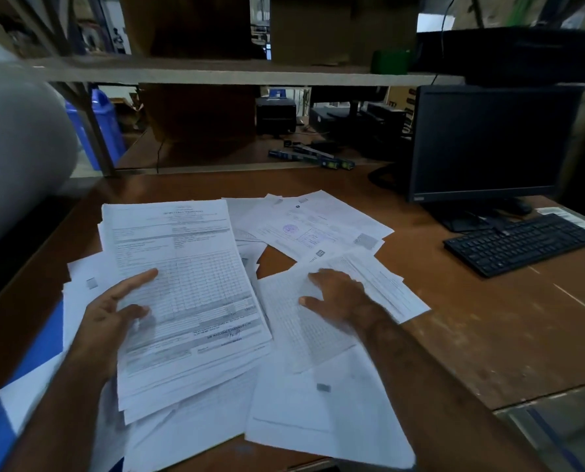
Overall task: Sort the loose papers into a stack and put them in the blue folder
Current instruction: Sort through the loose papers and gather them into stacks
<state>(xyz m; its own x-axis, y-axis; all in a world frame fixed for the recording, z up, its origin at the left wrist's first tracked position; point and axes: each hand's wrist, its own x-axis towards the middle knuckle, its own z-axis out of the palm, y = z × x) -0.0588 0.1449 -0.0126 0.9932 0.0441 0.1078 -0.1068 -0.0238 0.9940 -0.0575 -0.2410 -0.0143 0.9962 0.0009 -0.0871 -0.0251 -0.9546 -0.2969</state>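
A stack of printed papers [189,284] is lifted slightly over the brown desk [471,335], and my left hand [114,318] grips its left edge with the thumb on top. My right hand [339,294] lies flat, fingers spread, on a loose gridded sheet [304,335] to the right of the stack. More loose papers [318,223] lie scattered behind and under both hands, and a large blank sheet [335,420] rests near the front edge. The blue folder [39,349] shows at the lower left, mostly covered by papers.
A black monitor [488,144] and a black keyboard [519,243] stand at the right of the desk. A shelf [216,71] runs overhead at the back. A large white roll [15,148] is at the left. Pens [311,158] lie behind the papers.
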